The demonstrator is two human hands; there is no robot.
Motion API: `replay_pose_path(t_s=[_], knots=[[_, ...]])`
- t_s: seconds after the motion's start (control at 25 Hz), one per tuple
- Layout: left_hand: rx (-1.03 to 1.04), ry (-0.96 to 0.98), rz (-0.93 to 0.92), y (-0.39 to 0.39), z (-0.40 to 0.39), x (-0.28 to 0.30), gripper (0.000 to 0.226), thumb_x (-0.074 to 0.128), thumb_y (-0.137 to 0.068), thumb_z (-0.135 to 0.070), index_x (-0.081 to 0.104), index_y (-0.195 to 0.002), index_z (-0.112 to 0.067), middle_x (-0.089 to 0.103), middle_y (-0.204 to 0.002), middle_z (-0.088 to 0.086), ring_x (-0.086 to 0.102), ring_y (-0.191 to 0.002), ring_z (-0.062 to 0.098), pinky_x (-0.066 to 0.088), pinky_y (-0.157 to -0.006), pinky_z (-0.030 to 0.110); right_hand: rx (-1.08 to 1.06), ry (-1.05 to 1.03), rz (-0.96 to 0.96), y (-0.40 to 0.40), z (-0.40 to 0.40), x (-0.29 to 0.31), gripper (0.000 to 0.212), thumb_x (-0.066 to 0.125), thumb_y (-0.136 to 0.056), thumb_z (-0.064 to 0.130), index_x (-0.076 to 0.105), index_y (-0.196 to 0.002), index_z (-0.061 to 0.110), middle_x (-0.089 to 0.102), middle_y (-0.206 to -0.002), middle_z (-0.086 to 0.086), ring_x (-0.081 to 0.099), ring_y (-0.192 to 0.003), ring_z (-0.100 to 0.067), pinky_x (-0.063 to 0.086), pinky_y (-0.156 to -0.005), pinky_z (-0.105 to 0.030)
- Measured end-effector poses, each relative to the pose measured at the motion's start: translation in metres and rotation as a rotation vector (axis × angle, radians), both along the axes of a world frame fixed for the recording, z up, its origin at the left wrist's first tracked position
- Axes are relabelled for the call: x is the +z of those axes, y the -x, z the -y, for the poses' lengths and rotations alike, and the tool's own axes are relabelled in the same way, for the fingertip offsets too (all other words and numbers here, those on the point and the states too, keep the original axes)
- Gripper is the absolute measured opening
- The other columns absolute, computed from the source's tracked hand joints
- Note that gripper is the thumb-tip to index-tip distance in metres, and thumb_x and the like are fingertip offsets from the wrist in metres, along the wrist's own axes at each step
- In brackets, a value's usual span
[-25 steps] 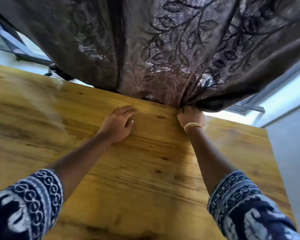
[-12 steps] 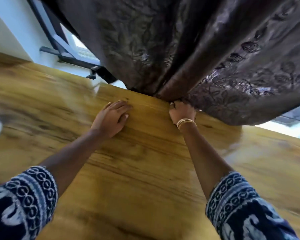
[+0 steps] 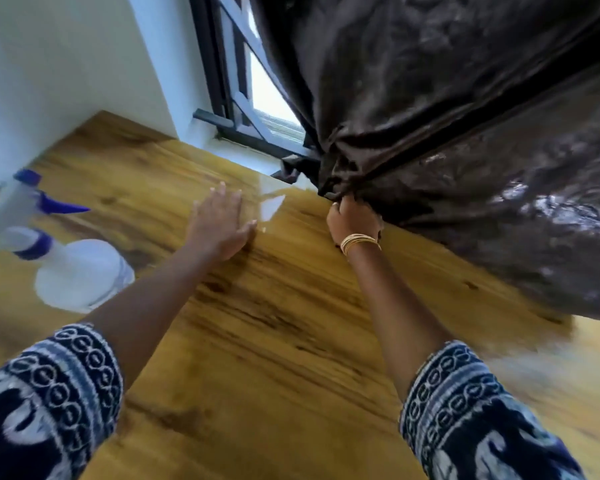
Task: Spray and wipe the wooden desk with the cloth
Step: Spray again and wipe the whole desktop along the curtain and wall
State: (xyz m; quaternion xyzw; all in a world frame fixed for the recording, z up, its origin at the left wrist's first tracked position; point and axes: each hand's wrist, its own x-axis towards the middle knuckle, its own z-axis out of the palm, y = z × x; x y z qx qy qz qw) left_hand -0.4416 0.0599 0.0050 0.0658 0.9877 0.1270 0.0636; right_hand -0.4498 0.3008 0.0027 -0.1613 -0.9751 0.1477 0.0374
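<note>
Bottle first: the spray bottle (image 3: pixel 73 268) with its purple trigger stands at the far left of the wooden desk (image 3: pixel 274 341), near my flat, released left hand (image 3: pixel 219 225), which rests palm-down and empty on the wood. Further right, my right hand (image 3: pixel 352 221) is clenched on a bunched fold of the dark curtain (image 3: pixel 465 133) that drapes over the desk's back edge. I see no cloth, so I'd clear the curtain fully off the wood, then reach left for the bottle.

A pale wall (image 3: pixel 66 64) at ten o'clock meets a dark-framed window (image 3: pixel 222 81), daylit, with a dark brown curtain (image 3: pixel 447 116) at two o'clock.
</note>
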Motion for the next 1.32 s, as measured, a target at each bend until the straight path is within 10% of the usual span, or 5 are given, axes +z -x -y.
replay_pose_path(t_s=[0.72, 1.08, 1.32], knots=[[0.119, 0.082, 0.113, 0.035, 0.044, -0.010, 0.070, 0.021, -0.101, -0.048, -0.005, -0.156, -0.013, -0.007, -0.164, 0.010, -0.008, -0.151, 0.028, 0.000, -0.120, 0.055, 0.517, 0.296, 0.309, 0.185, 0.227, 0.022, 0.046, 0.056, -0.093, 0.025, 0.053, -0.137, 0.037, 0.060, -0.134, -0.006, 0.057, -0.119, -0.027, 0.045, -0.097, -0.030], [0.091, 0.045, 0.309, 0.042, 0.045, 0.000, 0.076, 0.020, -0.102, -0.052, -0.022, -0.152, -0.016, -0.033, -0.158, 0.010, -0.027, -0.146, 0.030, -0.014, -0.116, 0.056, 0.581, 0.219, 0.067, 0.108, 0.110, 0.003, 0.036, 0.055, -0.094, 0.041, 0.056, -0.128, 0.052, 0.059, -0.128, 0.020, 0.058, -0.112, -0.011, 0.046, -0.093, -0.027], [0.096, 0.057, 0.350, 0.045, 0.043, 0.002, 0.074, 0.018, -0.102, -0.052, -0.028, -0.150, -0.018, -0.038, -0.155, 0.011, -0.031, -0.144, 0.031, -0.016, -0.116, 0.057, 0.460, 0.186, 0.010, 0.095, 0.103, 0.003, 0.034, 0.053, -0.094, 0.039, 0.057, -0.127, 0.051, 0.066, -0.123, 0.006, 0.061, -0.106, -0.019, 0.048, -0.087, -0.030]])
